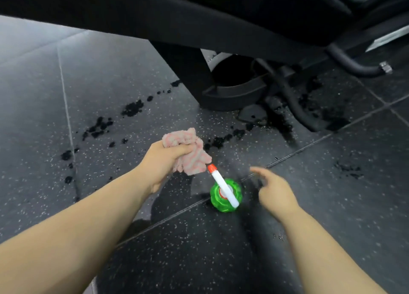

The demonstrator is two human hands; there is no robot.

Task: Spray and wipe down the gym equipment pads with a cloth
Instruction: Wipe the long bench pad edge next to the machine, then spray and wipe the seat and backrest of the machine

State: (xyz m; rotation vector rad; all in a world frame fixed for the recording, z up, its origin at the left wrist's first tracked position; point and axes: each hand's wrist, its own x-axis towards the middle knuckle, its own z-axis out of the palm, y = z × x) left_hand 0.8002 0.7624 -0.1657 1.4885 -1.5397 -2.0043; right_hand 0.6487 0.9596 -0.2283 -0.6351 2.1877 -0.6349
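Speckled floor (66, 76), wet splashes (132, 108), machine base (232, 95), bottle (218, 202), cloth (190, 153)

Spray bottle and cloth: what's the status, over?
Left hand grips pink cloth. Right hand open beside green spray bottle, untouched, standing on floor. Nothing between them.

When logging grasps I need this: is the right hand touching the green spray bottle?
Apart. The head view shows a strip of dark floor between the right hand and the spray bottle.
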